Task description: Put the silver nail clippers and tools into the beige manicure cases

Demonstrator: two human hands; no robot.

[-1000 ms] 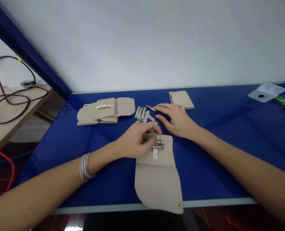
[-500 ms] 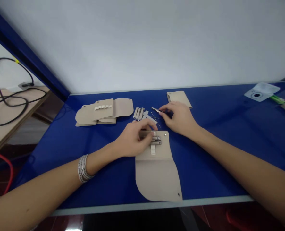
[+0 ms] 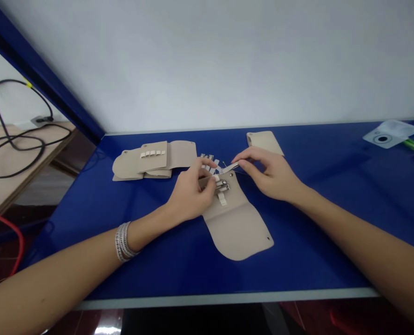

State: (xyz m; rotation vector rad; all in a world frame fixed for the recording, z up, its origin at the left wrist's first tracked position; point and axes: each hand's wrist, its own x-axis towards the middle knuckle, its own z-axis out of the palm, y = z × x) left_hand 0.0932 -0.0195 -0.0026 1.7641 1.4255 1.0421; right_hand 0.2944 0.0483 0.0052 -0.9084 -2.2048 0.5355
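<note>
Moved up the table (image 3: 140, 274) since moments earlier, my open case (image 3: 240, 228) has stacked cases (image 3: 154, 162) to its left, my left hand (image 3: 193, 191) gripping its left side and my right hand (image 3: 271, 173) pinching a slim metal tool (image 3: 230, 168) by the case's far edge.

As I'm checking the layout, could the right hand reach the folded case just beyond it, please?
Probably yes: nothing visible separates the right hand from the folded case, though that hand holds a slim metal tool.

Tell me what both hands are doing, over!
Left hand holding open beige case, clippers on it. Right hand pinching slim metal tool by case's far edge. Loose metal pieces close behind.
</note>
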